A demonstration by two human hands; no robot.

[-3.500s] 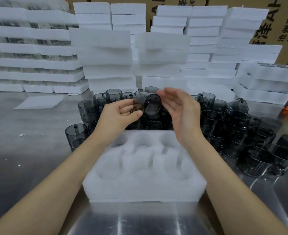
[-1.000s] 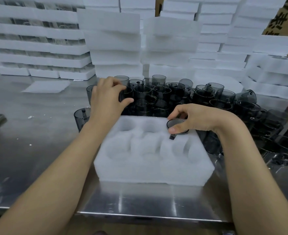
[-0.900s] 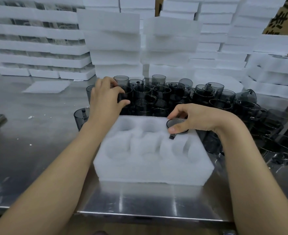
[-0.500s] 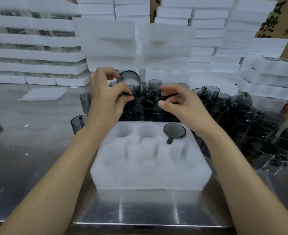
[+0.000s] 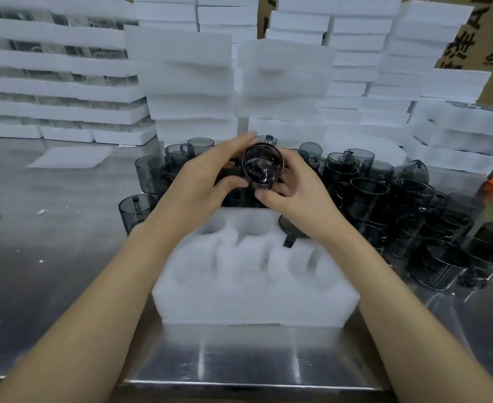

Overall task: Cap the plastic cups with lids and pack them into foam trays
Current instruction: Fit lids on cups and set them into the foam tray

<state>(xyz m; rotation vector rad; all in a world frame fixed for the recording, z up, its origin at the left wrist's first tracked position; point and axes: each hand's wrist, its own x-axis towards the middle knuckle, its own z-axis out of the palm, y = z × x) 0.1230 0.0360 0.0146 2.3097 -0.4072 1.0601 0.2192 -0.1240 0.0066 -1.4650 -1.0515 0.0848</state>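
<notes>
Since half a second ago the hands have met on one cup (image 5: pixel 262 167), held at frame centre above the tray (image 5: pixel 254 295). Left hand (image 5: pixel 201 181) and right hand (image 5: pixel 294 193) both grip it with curled fingers. A second cup (image 5: pixel 290 228) sits in the tray's upper-right pocket.

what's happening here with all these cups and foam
A person grips one smoky grey cup with the left hand and right hand, just above a white foam tray on the steel table. One packed cup sits in the tray's far right pocket; the other pockets look empty. Loose cups crowd the table behind it.
</notes>
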